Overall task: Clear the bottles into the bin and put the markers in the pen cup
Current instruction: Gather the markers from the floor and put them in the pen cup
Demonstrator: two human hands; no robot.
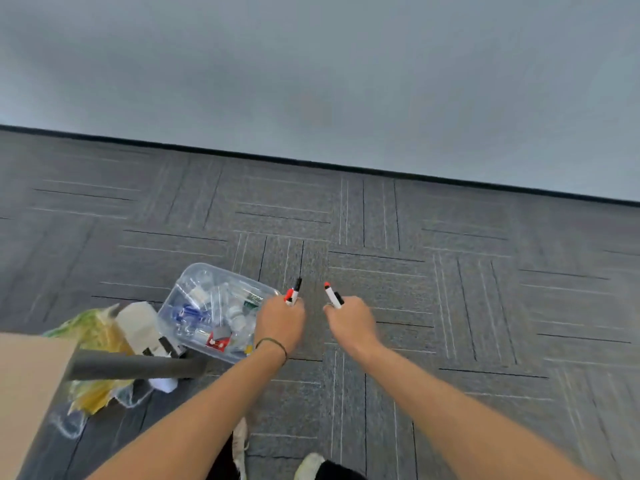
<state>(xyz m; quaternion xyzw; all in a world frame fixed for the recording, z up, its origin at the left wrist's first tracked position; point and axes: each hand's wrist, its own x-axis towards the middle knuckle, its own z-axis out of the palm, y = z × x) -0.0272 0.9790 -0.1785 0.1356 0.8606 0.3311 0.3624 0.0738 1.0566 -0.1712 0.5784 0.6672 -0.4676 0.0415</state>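
Left hand (280, 320) closed round marker (293, 292), tip pointing away. Right hand (349, 318) closed round second marker (333, 295). Both hands above carpet floor (450, 271), near each other. Clear bin (180, 306) with bottles (221, 306) just left of left hand.

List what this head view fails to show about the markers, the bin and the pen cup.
- Marker barrels: hidden inside the left hand and right hand; only the tips show.
- Bin contents: a blurred, clear jumble, so bottles cannot be counted.
- Pen cup: nowhere in view.
- Table: cut off by the left edge.
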